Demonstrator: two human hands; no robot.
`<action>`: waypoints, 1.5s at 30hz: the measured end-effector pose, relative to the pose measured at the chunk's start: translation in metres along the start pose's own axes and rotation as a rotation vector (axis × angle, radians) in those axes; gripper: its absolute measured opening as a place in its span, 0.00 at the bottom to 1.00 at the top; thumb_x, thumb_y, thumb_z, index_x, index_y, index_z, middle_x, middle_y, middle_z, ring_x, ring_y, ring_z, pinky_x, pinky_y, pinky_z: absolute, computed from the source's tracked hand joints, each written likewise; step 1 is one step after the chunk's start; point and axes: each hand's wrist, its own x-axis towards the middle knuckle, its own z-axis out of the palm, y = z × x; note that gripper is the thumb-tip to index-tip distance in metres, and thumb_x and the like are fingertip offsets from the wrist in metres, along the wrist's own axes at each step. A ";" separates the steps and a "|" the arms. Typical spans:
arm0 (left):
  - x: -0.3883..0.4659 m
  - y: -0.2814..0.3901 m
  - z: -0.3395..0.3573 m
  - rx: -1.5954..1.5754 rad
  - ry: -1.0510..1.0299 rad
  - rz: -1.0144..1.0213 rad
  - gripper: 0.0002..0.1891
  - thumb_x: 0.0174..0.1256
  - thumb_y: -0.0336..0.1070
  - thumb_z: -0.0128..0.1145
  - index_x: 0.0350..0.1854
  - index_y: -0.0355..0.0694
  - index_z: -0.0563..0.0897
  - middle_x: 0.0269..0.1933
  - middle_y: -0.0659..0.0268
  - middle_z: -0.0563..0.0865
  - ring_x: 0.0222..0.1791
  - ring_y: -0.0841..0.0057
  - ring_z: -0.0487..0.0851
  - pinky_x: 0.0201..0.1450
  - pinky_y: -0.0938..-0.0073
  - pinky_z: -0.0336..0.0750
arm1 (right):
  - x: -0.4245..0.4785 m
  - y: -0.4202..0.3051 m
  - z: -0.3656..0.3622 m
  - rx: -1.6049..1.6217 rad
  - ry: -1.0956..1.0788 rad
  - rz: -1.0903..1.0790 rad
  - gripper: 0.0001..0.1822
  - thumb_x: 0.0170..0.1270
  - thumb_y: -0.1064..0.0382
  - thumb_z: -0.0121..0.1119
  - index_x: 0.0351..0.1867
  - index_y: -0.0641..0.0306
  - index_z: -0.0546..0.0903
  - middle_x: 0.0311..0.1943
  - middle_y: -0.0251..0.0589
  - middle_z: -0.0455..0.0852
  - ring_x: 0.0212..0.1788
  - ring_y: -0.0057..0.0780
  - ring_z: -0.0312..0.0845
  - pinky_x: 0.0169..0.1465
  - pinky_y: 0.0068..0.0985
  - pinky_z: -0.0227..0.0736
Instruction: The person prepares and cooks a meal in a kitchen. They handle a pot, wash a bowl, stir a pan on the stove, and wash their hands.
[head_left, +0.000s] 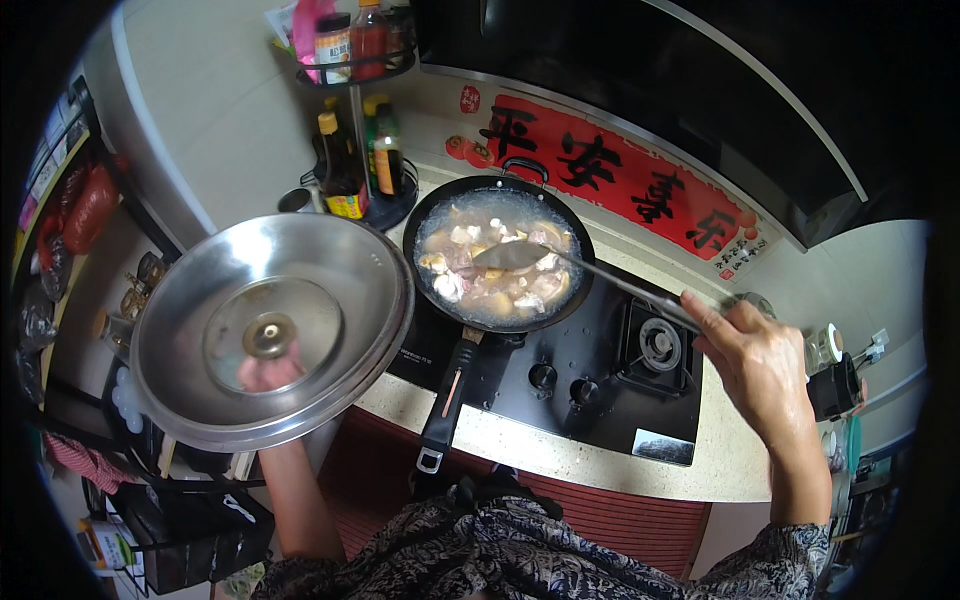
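My left hand (271, 369) shows through the glass centre of a steel pan lid (180, 300), gripping it from the far side. The lid is tilted, its inner face towards me, left of a black wok (582, 296). My right hand (757, 367) grips the long handle of a metal cooking spatula (514, 255). Its head rests among pale meat pieces (450, 285) in cloudy, bubbling liquid in the wok. The wok sits on the left side of a black gas cooktop (510, 390), with its long handle (450, 397) pointing towards me.
To the right is a second burner (660, 343); control knobs (543, 376) sit at the front. A two-tier rack (390, 214) with sauce bottles (337, 161) stands behind the lid. A range hood (637, 82) hangs overhead. Shelving (64, 247) lines the left.
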 end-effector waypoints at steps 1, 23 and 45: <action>0.002 0.000 -0.002 -0.007 -0.014 -0.020 0.31 0.64 0.43 0.58 0.67 0.38 0.65 0.67 0.61 0.69 0.69 0.68 0.64 0.75 0.68 0.59 | -0.001 -0.005 -0.004 0.020 -0.001 -0.013 0.24 0.59 0.57 0.64 0.60 0.41 0.79 0.22 0.34 0.75 0.22 0.27 0.75 0.24 0.28 0.74; 0.012 -0.009 0.015 0.017 -0.004 -0.011 0.30 0.64 0.38 0.59 0.68 0.39 0.65 0.67 0.59 0.68 0.69 0.67 0.65 0.67 0.72 0.71 | -0.001 -0.065 0.068 -0.181 -0.061 -0.375 0.28 0.55 0.71 0.58 0.61 0.69 0.75 0.24 0.36 0.71 0.21 0.22 0.68 0.16 0.17 0.65; 0.002 -0.007 0.009 0.086 0.041 0.040 0.29 0.62 0.42 0.60 0.63 0.36 0.69 0.65 0.58 0.72 0.66 0.67 0.67 0.75 0.66 0.59 | 0.010 0.030 0.087 1.139 -0.292 0.431 0.23 0.68 0.64 0.57 0.64 0.63 0.72 0.36 0.49 0.84 0.33 0.25 0.72 0.46 0.23 0.72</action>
